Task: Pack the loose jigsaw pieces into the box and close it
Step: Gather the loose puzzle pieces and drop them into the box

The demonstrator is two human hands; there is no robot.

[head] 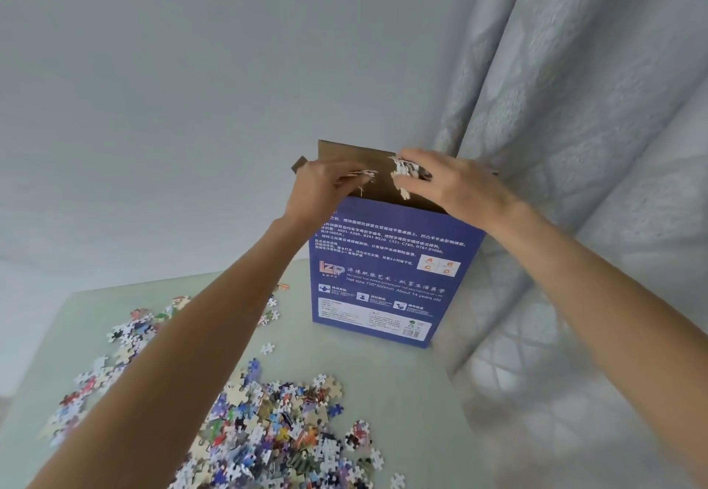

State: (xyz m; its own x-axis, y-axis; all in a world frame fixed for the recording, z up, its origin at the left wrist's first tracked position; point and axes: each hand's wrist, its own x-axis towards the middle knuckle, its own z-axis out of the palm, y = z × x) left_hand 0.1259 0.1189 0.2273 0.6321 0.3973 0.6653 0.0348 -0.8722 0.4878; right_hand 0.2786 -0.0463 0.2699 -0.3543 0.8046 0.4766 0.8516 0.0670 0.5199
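Pale table (383,393), hands (452,182) over box (387,278)

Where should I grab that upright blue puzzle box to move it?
Take the blue box by its two narrow side walls, one hand from each side, about mid-height. It stands tall on the table with brown top flaps open, so gripping flaps would likely bend them or tip it.

Both arms raised; left grip (325,178) and right grip (433,178) curled.
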